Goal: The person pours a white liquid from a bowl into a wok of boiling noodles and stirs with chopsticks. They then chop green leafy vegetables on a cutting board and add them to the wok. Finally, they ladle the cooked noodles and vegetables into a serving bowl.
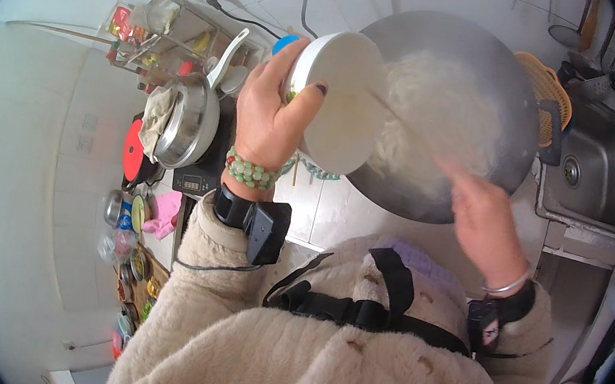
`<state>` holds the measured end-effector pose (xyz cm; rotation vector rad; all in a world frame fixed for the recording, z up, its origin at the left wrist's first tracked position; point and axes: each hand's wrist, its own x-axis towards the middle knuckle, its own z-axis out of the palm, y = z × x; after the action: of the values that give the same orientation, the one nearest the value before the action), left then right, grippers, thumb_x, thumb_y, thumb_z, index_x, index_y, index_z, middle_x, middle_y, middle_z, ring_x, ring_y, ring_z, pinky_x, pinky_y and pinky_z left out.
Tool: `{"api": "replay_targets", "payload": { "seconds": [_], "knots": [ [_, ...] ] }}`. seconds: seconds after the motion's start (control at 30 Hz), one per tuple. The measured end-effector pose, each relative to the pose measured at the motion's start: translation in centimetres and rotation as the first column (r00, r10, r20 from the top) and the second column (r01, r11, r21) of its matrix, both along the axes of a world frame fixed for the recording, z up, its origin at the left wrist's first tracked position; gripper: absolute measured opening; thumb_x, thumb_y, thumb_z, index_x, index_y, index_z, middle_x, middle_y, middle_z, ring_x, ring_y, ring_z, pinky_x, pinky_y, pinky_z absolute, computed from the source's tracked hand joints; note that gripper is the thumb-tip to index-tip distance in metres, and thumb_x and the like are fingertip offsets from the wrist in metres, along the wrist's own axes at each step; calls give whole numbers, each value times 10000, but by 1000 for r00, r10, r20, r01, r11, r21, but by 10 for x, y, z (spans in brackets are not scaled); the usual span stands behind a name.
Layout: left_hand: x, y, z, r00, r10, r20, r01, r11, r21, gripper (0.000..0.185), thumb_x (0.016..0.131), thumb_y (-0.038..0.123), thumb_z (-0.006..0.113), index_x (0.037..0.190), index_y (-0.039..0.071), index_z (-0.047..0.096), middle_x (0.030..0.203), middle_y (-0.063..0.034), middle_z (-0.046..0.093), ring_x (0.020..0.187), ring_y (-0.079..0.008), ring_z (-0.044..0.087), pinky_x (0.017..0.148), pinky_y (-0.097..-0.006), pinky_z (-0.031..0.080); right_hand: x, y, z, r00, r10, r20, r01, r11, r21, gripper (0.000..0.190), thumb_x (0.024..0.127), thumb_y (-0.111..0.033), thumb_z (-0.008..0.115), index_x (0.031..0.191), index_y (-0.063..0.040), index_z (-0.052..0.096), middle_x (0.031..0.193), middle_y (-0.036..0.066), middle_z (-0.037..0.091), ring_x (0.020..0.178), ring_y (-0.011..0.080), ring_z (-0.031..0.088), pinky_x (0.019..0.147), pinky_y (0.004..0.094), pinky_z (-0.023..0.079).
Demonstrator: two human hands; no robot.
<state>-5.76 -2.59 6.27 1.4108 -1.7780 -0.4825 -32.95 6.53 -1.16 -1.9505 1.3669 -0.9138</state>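
Note:
My left hand [276, 100] grips a white bowl [336, 102] by its side, thumb at the rim; the bowl is tilted toward a large dark wok [400, 195]. Pale noodle-like food [440, 116] lies in the steaming wok, its detail blurred. Over the wok's near right part, my right hand [479, 214] holds thin wooden chopsticks [394, 112], whose far ends reach to the bowl's mouth. The bowl's inside looks pale, and steam blurs what is in it.
A steel pot [191, 124] with a cloth stands on a dark cooktop [192, 183] at left. An orange basket [542, 89] and a steel sink [590, 171] are right of the wok. Ladles [589, 63] hang at the upper right. Small bowls of ingredients [137, 266] sit at lower left.

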Motion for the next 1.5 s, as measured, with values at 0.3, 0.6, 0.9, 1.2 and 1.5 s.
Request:
{"api": "replay_targets", "payload": {
  "seconds": [0.3,0.6,0.9,1.2,1.5],
  "knots": [
    [-4,20,7,993,-46,-112,38,997,-71,569,751,202,645,1277,-8,588,1068,-212,626,960,-290,627,863,-380,498,12,11,-23,966,-31,-258,21,999,-42,613,814,28,518,1378,-212,543,802,167,585,698,397,610,656,472,516],
    [-4,27,21,992,-57,-117,63,997,47,560,779,213,626,1272,-49,570,1070,-185,640,950,-238,623,867,-342,490,-3,1,-26,885,-119,-451,19,975,-220,667,787,28,546,1392,-251,535,754,125,551,628,346,623,592,426,535],
    [-1,18,32,968,-114,-225,173,948,266,506,850,230,583,1269,-53,584,1135,-125,653,1015,-188,608,895,-310,472,-12,-7,-27,847,-153,-509,40,973,-225,720,764,41,539,1405,-287,522,794,127,547,656,345,616,606,434,530],
    [-4,-9,18,993,-100,70,83,974,209,514,802,312,634,1229,25,635,1072,-238,663,971,-297,642,865,-370,486,-33,-22,-39,770,-231,-594,164,972,-166,515,816,-21,549,1302,-183,596,820,165,618,697,350,663,616,444,544],
    [3,-11,10,990,-15,141,13,1000,12,556,769,308,658,1254,38,625,1006,-220,637,948,-346,620,866,-410,486,-22,-32,-34,772,103,-628,-117,993,20,220,785,-58,566,951,-55,711,834,200,670,822,366,661,732,465,527]
  ]
}}
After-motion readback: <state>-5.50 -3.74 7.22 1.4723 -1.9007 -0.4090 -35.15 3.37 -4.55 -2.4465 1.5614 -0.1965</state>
